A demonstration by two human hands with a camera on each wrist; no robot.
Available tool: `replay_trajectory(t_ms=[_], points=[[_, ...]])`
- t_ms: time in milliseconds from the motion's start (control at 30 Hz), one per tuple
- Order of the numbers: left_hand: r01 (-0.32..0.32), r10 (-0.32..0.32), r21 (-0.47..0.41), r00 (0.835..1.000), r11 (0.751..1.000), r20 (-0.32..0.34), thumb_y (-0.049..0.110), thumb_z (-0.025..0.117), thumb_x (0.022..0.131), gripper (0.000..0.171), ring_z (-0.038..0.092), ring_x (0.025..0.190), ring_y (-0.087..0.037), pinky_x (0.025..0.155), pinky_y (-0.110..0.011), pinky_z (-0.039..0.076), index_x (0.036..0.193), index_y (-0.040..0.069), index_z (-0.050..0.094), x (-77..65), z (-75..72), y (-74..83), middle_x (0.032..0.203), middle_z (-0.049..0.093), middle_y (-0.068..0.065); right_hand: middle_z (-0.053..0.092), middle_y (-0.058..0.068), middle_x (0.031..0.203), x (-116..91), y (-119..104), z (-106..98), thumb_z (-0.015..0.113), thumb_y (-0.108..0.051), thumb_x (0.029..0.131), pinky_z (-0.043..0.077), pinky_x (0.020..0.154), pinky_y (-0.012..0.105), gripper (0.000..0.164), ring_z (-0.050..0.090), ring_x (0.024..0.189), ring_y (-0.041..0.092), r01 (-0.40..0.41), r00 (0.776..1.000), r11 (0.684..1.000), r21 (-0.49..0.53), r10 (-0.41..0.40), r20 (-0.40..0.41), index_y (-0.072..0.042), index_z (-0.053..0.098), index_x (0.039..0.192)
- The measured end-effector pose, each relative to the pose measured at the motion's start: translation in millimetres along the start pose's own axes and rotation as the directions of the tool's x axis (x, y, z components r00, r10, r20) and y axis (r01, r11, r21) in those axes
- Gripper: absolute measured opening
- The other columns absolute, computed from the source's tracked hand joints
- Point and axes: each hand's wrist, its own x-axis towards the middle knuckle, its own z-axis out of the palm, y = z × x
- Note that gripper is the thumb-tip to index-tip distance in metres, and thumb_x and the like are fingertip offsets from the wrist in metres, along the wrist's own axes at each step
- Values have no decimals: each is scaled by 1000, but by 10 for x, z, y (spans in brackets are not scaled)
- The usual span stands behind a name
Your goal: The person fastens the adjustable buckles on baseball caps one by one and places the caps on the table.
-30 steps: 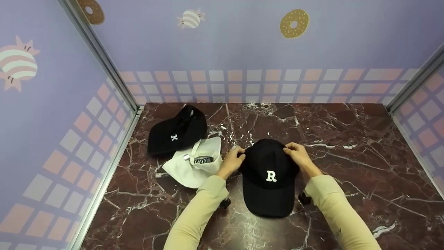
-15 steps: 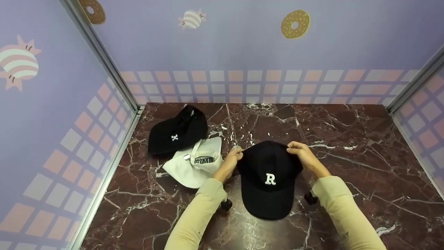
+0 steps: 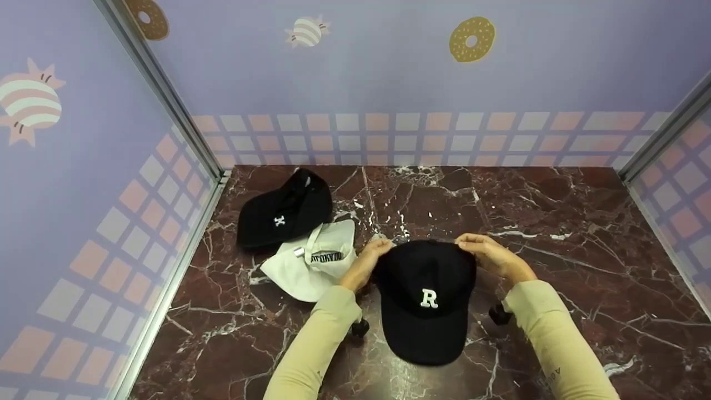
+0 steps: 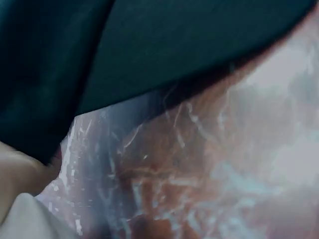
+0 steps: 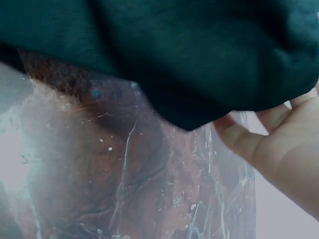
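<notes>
A black baseball cap (image 3: 425, 278) with a white letter R faces the person, its brim pointing down toward the near edge. My left hand (image 3: 367, 261) pinches the crown's left side, and my right hand (image 3: 491, 256) pinches the right side near the back. In the right wrist view, the thumb and fingers of the right hand (image 5: 279, 134) hold the lower edge of the cap (image 5: 199, 55), which stands above the tabletop. The left wrist view shows the brim (image 4: 189, 45) over the table, with the left hand (image 4: 22, 174) partly in view at the lower left.
A white cap (image 3: 303, 272) with dark lettering lies left of the left hand. Behind it, a second black cap (image 3: 272, 214) with a small white emblem overlaps it. White specks dot the dark red marble table (image 3: 555, 211). Patterned panels (image 3: 389, 72) enclose the back and sides.
Both hands keep their hold on the R cap. It has moved slightly toward the person and a little left, and its crown edge has spread and shifted lower in view.
</notes>
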Motion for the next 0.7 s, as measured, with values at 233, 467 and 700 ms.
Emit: replay_trajectory(t_ms=[233,467,700], points=[[29,-65,244,988,969,142,23,52,87,35,50,93,-9,88,-24,38,110,-2,57,8,92,170,108,58,-8,62,-8,84,87,-73,102,48,-20,90,47,72,26,14,58,78,7,-119,993,985,-124,121,13,-21,62,88],[42,-113,264,959,964,258,13,53,83,20,48,73,-7,69,-18,39,97,-2,57,27,208,305,79,52,5,59,-9,80,163,-186,217,55,-19,84,44,67,25,6,55,73,8,-160,985,951,-265,171,22,-18,61,83],[57,-88,100,939,993,331,3,47,82,9,46,67,-7,64,-19,38,81,11,50,25,247,310,72,48,6,61,-5,84,186,-214,263,52,-10,84,46,69,24,9,57,76,9,-114,983,971,-213,141,116,-13,58,90]])
